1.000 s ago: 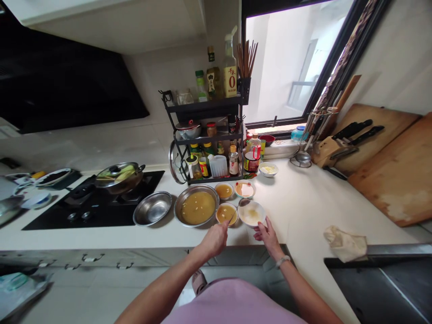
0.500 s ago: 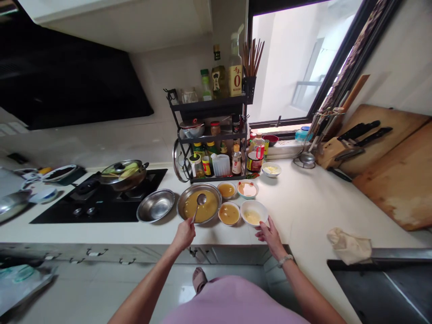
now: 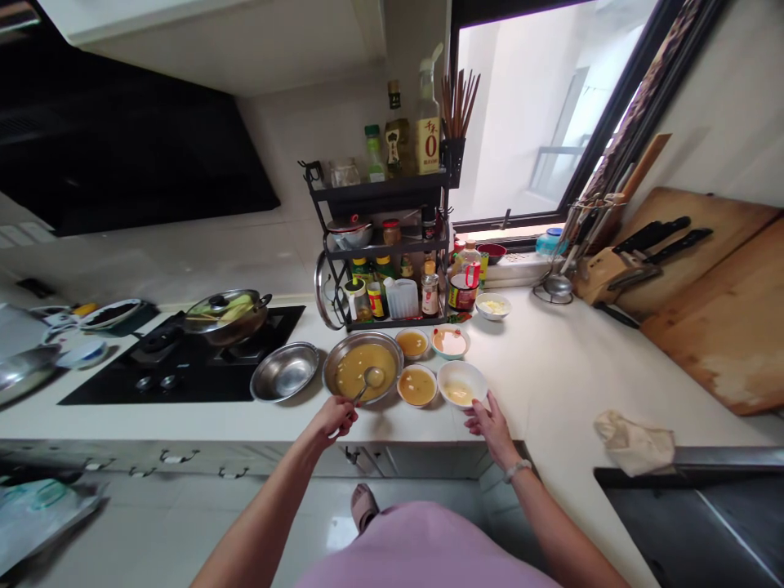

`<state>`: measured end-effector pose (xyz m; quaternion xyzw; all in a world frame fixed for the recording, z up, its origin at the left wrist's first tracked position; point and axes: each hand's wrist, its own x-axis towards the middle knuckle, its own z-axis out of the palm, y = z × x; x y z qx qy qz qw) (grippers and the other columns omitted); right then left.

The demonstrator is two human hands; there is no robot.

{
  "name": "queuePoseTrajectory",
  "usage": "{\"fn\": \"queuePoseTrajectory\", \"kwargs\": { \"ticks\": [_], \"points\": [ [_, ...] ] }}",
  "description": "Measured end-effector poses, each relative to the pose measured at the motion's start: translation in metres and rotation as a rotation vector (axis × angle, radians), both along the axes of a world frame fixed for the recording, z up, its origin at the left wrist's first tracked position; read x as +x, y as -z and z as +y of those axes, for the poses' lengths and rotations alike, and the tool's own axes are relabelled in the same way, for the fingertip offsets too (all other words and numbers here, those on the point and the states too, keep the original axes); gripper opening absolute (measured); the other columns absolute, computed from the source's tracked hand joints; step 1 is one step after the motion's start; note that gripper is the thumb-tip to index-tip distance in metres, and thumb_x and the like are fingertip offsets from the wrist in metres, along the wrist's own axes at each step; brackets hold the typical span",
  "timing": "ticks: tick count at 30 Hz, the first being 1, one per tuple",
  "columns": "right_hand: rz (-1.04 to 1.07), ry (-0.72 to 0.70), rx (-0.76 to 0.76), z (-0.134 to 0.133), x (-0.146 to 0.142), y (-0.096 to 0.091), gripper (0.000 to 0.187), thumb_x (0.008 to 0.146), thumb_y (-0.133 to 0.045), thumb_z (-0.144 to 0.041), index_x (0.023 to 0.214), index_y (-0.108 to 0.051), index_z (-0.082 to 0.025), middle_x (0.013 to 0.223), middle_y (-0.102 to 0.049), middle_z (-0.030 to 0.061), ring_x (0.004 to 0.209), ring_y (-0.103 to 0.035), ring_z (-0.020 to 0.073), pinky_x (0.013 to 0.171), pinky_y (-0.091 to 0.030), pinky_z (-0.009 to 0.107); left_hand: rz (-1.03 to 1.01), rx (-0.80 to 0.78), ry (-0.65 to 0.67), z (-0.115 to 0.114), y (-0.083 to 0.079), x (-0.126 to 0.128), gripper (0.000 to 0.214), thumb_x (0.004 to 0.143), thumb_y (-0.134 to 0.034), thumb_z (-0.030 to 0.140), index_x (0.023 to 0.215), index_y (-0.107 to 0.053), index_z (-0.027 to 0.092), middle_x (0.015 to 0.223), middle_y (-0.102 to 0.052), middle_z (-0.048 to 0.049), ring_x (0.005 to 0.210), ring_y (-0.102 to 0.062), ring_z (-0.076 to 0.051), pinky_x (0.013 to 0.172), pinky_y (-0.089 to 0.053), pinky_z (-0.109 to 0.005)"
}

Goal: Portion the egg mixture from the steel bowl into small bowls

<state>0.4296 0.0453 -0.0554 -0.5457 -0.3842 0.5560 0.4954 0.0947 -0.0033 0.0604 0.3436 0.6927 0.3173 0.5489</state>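
Observation:
My left hand [image 3: 334, 415] is closed on the handle of a metal ladle [image 3: 371, 378]. The ladle's bowl dips into yellow soup in a wide steel bowl [image 3: 334, 359]. My right hand [image 3: 488, 425] rests against the near rim of a white bowl [image 3: 462, 384] holding a little soup, fingers bent around the rim. Between the two sits a small bowl [image 3: 416, 385] full of soup. Behind them stand another small soup bowl [image 3: 411, 344] and a bowl with a pale sauce [image 3: 449, 342].
An empty steel bowl [image 3: 283, 371] lies left of the soup bowl. A lidded pan [image 3: 225, 314] sits on the black hob [image 3: 177, 363]. A spice rack [image 3: 383, 245] stands behind. A knife block [image 3: 603, 273], cutting boards [image 3: 723, 318], a crumpled cloth [image 3: 634, 445] and the sink [image 3: 704, 523] are right.
My left hand swung the ladle from the white bowl on the right back over the wide steel bowl, then lowered it into the soup. My right hand stayed at the white bowl.

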Motion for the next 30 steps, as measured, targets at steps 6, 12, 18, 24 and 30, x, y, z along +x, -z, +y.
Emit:
{"fn": "queuePoseTrajectory", "kwargs": {
  "ticks": [6, 12, 18, 24, 30],
  "points": [
    [-0.020, 0.003, 0.003, -0.001, -0.001, -0.003, 0.080, 0.075, -0.063, -0.051, 0.141, -0.032, -0.016, 0.075, -0.068, 0.0038, 0.053, -0.061, 0.0145, 0.047, -0.049, 0.024, -0.385, -0.044, -0.099, -0.001, -0.010, -0.003, 0.012, 0.068, -0.058, 0.013, 0.078, -0.052, 0.011, 0.053, -0.046, 0.0060, 0.036, -0.026, 0.001, 0.035, -0.012, -0.012],
    [-0.009, 0.006, 0.001, 0.000, 0.000, -0.001, 0.083, 0.075, -0.064, -0.052, 0.142, -0.030, -0.017, 0.074, -0.068, 0.0040, 0.053, -0.061, 0.0147, 0.046, -0.049, 0.024, -0.441, -0.044, -0.114, -0.003, -0.022, 0.004, 0.006, 0.072, -0.055, 0.011, 0.076, -0.050, 0.012, 0.053, -0.045, 0.0063, 0.035, -0.024, 0.001, 0.034, -0.011, -0.011],
    [-0.012, -0.003, -0.002, 0.000, 0.001, 0.001, 0.080, 0.076, -0.063, -0.052, 0.141, -0.031, -0.017, 0.075, -0.068, 0.0041, 0.053, -0.061, 0.0144, 0.046, -0.050, 0.024, -0.432, -0.016, -0.086, -0.004, -0.034, 0.016, 0.010, 0.071, -0.053, 0.011, 0.081, -0.053, 0.010, 0.052, -0.045, 0.0057, 0.035, -0.025, 0.000, 0.034, -0.010, -0.012],
    [0.013, 0.009, -0.009, 0.000, -0.001, -0.002, 0.084, 0.074, -0.065, -0.052, 0.142, -0.029, -0.016, 0.073, -0.067, 0.0034, 0.051, -0.060, 0.0144, 0.046, -0.049, 0.024, -0.423, -0.034, 0.003, 0.000, -0.040, 0.041, 0.016, 0.067, -0.058, 0.016, 0.082, -0.055, 0.011, 0.052, -0.047, 0.0052, 0.036, -0.028, -0.001, 0.035, -0.011, -0.014],
    [0.028, 0.010, -0.022, 0.000, -0.001, -0.003, 0.085, 0.075, -0.064, -0.051, 0.143, -0.027, -0.017, 0.072, -0.067, 0.0028, 0.051, -0.061, 0.0149, 0.046, -0.049, 0.024, -0.424, -0.053, 0.103, 0.010, -0.039, 0.076, 0.020, 0.066, -0.058, 0.019, 0.084, -0.055, 0.011, 0.051, -0.048, 0.0055, 0.035, -0.028, -0.001, 0.037, -0.012, -0.016]
  ]
}}
